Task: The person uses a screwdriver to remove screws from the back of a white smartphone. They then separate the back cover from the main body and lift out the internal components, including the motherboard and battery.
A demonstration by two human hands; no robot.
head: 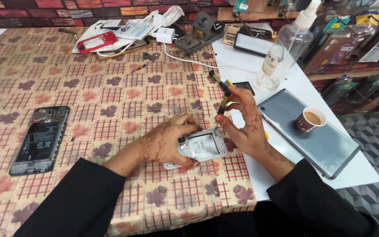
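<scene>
— What stays hidden here?

— The left hand [165, 142] wraps around the near side of a small opened phone [201, 147], so its lower edge and whatever white piece lies beneath it are mostly covered. The right hand [244, 120] pinches a thin screwdriver [221, 94] between thumb and fingers, tip down at the phone's top corner; the tip itself is too small to make out.

— Anything cut off?

— Both black sleeves run out of the bottom of the view. A spray bottle [286, 48] loses its cap at the top edge, and the shelves on the right are blurred.

— And the room around the hands?

— The phone sits near the right border of the patterned tablecloth [110, 87], just beside the bare white table [237, 61]. A grey tablet [325, 145] with a paper cup [311, 119] standing on it lies close to the right wrist. Leftward the cloth is open as far as another opened phone [40, 138], well apart.
</scene>
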